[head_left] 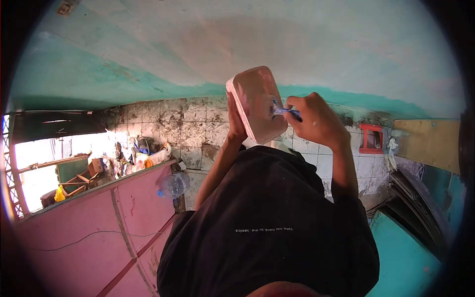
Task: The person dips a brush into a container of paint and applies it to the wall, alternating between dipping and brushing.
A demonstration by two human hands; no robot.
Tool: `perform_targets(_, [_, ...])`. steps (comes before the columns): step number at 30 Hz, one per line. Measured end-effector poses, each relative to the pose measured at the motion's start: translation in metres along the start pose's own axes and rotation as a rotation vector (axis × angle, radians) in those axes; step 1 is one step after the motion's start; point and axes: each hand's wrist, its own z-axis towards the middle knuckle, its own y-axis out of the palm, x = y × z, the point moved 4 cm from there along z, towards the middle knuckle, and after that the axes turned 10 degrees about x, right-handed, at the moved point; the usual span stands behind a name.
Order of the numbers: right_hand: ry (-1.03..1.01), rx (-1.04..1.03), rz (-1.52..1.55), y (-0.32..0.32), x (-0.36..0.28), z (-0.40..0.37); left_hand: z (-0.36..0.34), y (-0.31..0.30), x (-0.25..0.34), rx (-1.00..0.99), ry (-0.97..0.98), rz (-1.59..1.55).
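My left hand (236, 119) grips a rectangular plastic tub (241, 106) by its left side, fingers along the outer wall. The tub is tilted toward me, and its inside is coated in pale pinkish paint. In my right hand (319, 121) is a small paintbrush (283, 111) with a blue and white handle, pinched between thumb and fingers. Its head reaches into the tub, near the right inner wall; the bristles are hard to make out. Right ahead stands a wall (188, 54), pale above and turquoise lower down.
A dirty tiled floor (193, 126) runs along the wall. At left are a pink partition (89, 232), a clear water bottle (174, 185) and piled clutter (143, 153). A red plastic stool (372, 138) and dark curved sheets (408, 208) stand at right.
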Motion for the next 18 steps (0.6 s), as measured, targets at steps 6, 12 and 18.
perform_targets(6, [-0.027,-0.038,0.109,0.008,0.035,-0.003,0.016,0.006,-0.016,-0.028,0.029,0.012])
perform_targets(12, [-0.039,-0.097,0.124,0.023,0.068,-0.012,0.021,0.007,-0.045,0.053,0.011,0.016])
perform_targets(18, [0.021,-0.09,0.415,0.002,0.104,-0.016,0.027,-0.001,-0.046,0.076,0.082,-0.024])
